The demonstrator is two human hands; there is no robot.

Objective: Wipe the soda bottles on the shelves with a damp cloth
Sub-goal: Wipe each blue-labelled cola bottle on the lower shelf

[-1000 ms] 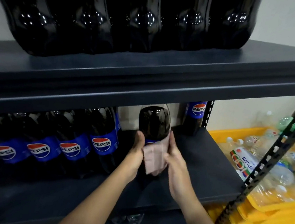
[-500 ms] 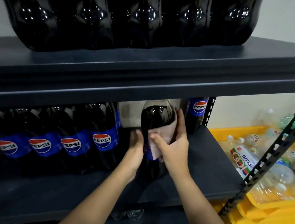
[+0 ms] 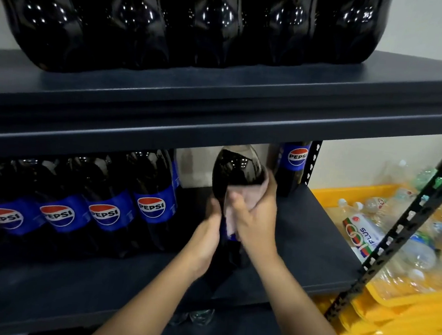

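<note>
Two hands work on one dark soda bottle (image 3: 237, 168) that stands on the middle shelf (image 3: 301, 242), set forward of the others. Its blue label is mostly hidden. The left hand (image 3: 212, 215) grips the bottle's left side near the label, fingers wrapped round it. The right hand (image 3: 255, 209) presses a pale pink cloth (image 3: 249, 193) against the bottle's front and right shoulder, fingers curled over the cloth so that it is clamped between palm and plastic (a corner of the cloth hangs down below the palm).

Left of the held bottle, a row of Pepsi bottles (image 3: 111, 201) stands along the same shelf, labels facing out. One more Pepsi bottle (image 3: 294, 165) stands at the back right, just beside the perforated rear post. On the upper shelf (image 3: 219, 109) sit further dark bottle bases (image 3: 189, 22). To the right of the rack, a yellow crate (image 3: 329, 191) holds clear plastic bottles (image 3: 394, 241).
</note>
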